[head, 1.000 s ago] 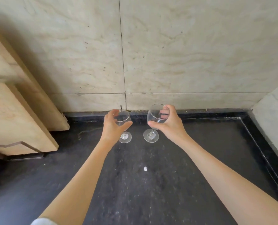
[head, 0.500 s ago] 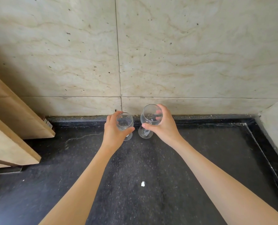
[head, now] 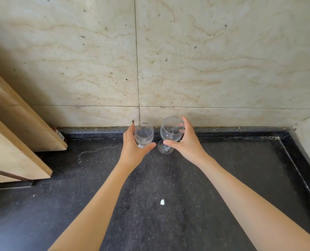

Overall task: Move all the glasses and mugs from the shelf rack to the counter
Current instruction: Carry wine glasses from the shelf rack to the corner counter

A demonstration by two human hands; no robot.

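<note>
— Standing upright on the black speckled counter (head: 168,223), two clear stemmed glasses are seen close to the marble wall (head: 204,60). The foot of the left glass (head: 144,134) is hidden behind the left hand (head: 132,151); only a glimpse of stem is made out through the bowl.

— And the grip on it?

— Fingers are spread behind the bowl and the thumb is stretched in front. Whether the glass is actually touched cannot be told. The right hand (head: 188,144) is opened wide around the right glass (head: 171,132), fingers blurred through the rounded bowl, thumb laid out just below it. Contact there cannot be settled either. Its round foot is shown flat on the counter, just left of that thumb.

— Anything cut off?

— Pale wooden boards (head: 14,133), smooth and straight-edged, are cropped well to the left of the hands. A small white fleck (head: 162,202) is noted nearer the camera, between the forearms.
</note>
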